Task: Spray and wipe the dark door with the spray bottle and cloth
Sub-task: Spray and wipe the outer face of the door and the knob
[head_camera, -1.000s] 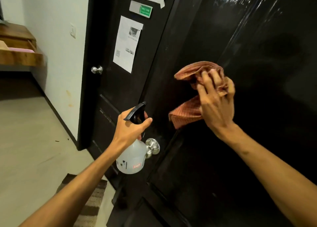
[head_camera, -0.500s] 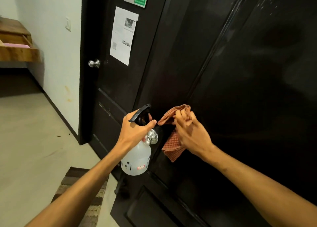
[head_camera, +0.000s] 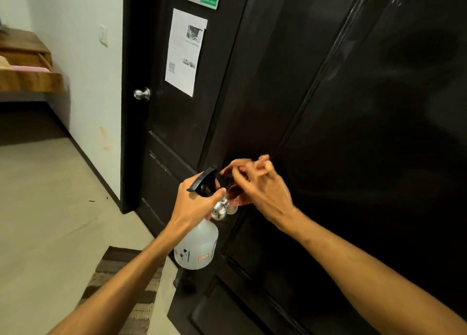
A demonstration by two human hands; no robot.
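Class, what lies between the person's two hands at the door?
The head view shows the silver doorknob and bunched cloth between the left hand and right hand.

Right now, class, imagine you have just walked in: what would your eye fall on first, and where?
First, the two hands meeting mid-frame: the left hand grips a white spray bottle, and the right hand bunches a reddish cloth by the silver door knob. Behind them the glossy dark door fills the right side, with a white paper notice stuck up at upper left.
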